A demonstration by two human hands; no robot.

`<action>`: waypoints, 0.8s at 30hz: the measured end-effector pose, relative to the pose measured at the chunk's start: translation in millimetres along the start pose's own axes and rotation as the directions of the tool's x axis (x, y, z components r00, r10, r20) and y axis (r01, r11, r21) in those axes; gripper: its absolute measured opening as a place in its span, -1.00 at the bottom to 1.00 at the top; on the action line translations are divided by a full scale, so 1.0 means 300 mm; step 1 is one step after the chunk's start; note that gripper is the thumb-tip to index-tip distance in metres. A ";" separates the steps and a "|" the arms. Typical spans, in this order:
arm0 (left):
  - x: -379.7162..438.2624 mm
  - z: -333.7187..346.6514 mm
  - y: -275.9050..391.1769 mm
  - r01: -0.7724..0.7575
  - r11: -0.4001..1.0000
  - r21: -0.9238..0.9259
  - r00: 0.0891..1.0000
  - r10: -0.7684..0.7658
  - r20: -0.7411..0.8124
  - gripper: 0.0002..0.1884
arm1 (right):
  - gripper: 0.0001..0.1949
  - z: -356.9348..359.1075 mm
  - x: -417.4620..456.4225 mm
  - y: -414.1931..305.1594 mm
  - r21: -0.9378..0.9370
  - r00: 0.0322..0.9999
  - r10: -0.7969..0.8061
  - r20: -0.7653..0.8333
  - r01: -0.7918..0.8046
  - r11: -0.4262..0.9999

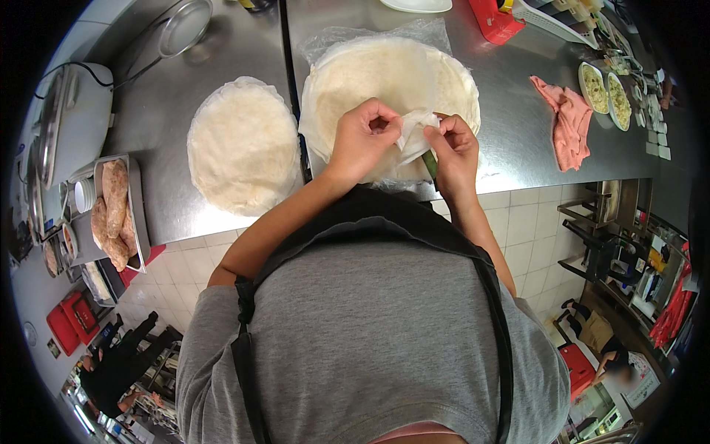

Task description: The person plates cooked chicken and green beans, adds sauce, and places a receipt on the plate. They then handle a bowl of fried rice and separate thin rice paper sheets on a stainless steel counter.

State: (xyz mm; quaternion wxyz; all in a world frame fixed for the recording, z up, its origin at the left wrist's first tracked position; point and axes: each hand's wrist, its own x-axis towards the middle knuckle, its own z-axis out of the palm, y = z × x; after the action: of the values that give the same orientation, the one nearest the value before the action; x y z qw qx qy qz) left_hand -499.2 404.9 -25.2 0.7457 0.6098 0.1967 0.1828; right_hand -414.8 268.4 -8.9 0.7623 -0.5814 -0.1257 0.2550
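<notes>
My left hand pinches the left edge of a small crumpled white sheet, thumb against fingertips. At the sheet's right edge, my right hand grips it between thumb and fingers. Part of a green strip-like thing shows just below the sheet, beside my right hand; I cannot tell what it is. Under both hands lies a wide stack of thin, pale round wrappers on clear plastic film. A second stack of pale round wrappers lies to the left on the steel counter.
A wire strainer lies at the back left; a metal tray of sausage-shaped rolls is at the left. A pink cloth and two oval dishes of pale food are at the right. Other people are in the lower corners.
</notes>
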 end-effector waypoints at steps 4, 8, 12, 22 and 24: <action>0.004 0.038 0.030 -0.025 0.998 -0.065 0.997 0.030 0.067 -0.85 | -0.91 0.032 0.016 0.009 -0.065 0.999 -0.047 -0.021 0.045 0.997; 0.045 0.004 0.064 0.061 0.986 0.153 0.981 -0.087 0.173 -0.78 | -0.86 0.048 0.026 -0.005 -0.185 1.000 0.007 0.028 -0.002 0.983; 0.077 -0.054 0.108 0.085 0.973 0.214 0.971 -0.129 0.199 -0.77 | -0.86 0.042 0.034 -0.019 -0.190 1.000 -0.013 0.018 0.016 0.982; 0.055 -0.054 0.080 -0.094 0.958 0.273 0.980 0.041 0.194 -0.77 | -0.89 0.048 0.080 -0.028 -0.282 0.990 0.002 0.139 0.038 0.959; 0.061 -0.083 0.074 -0.005 0.992 0.122 0.992 -0.011 0.128 -0.76 | -0.89 0.036 0.088 -0.037 -0.198 0.994 0.004 0.109 0.018 0.980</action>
State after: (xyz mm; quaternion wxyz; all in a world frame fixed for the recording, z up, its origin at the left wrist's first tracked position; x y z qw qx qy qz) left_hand -497.0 439.4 -9.0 0.7182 0.6646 0.1602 0.1299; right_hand -395.2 289.1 2.0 0.6933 -0.6394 -0.1941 0.2700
